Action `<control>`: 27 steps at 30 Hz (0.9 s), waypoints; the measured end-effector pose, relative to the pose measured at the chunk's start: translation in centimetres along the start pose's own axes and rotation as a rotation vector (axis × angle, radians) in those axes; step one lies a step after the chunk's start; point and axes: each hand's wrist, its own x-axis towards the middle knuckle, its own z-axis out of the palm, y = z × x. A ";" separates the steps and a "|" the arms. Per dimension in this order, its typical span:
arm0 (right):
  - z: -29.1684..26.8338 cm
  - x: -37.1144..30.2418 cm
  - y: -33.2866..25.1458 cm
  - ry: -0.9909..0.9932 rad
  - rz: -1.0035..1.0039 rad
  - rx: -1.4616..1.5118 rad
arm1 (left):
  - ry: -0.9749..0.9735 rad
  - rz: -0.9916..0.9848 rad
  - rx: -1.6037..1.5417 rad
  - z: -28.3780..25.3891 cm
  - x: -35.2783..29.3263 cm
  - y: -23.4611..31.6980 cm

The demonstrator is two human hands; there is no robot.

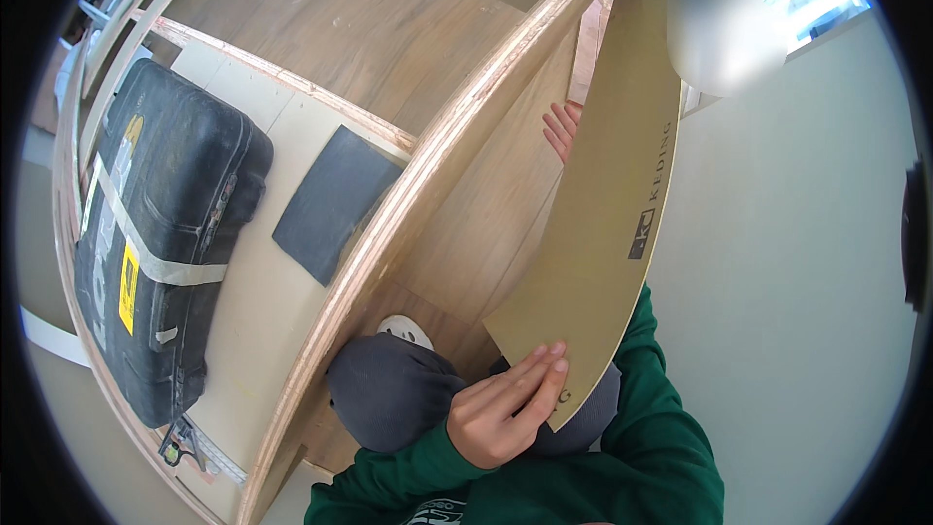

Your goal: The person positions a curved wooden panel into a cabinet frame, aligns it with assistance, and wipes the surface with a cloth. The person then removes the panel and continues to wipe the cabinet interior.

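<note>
A long tan panel (607, 136), with dark printing along its edge, runs from my lap up to the far right, tilted and slightly curved. My left hand (510, 406) grips its near end, fingers laid over the printed face. My right arm, in a green sleeve, passes behind the panel. Past its left edge show the spread fingers of what looks like my right hand (562, 131); the rest of that hand is hidden. I cannot tell whether it touches the panel.
A plywood-edged partition (428, 180) curves along my left. Beyond it lie a black tool case (170, 224) with white tape, a dark grey sheet (335, 199) and a small metal tool (180, 447). A pale wall (787, 282) stands right. Another person (729, 29), blurred, is at the far right.
</note>
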 end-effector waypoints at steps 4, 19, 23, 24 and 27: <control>2.1 1.9 0.0 0.027 -0.029 -0.032 | 0.026 -0.040 0.012 -0.1 0.0 0.1; 4.2 3.7 0.8 -0.045 -0.014 0.102 | 0.059 -0.055 0.035 -0.9 0.3 0.0; 4.6 3.7 1.0 0.007 -0.010 0.140 | 0.059 -0.058 0.007 -1.2 0.2 -0.1; 4.8 3.6 1.0 0.016 -0.012 0.183 | 0.058 -0.056 0.001 -1.3 0.3 -0.2; 5.2 3.7 1.3 0.096 -0.030 0.254 | 0.076 -0.066 -0.005 -1.5 0.3 -0.3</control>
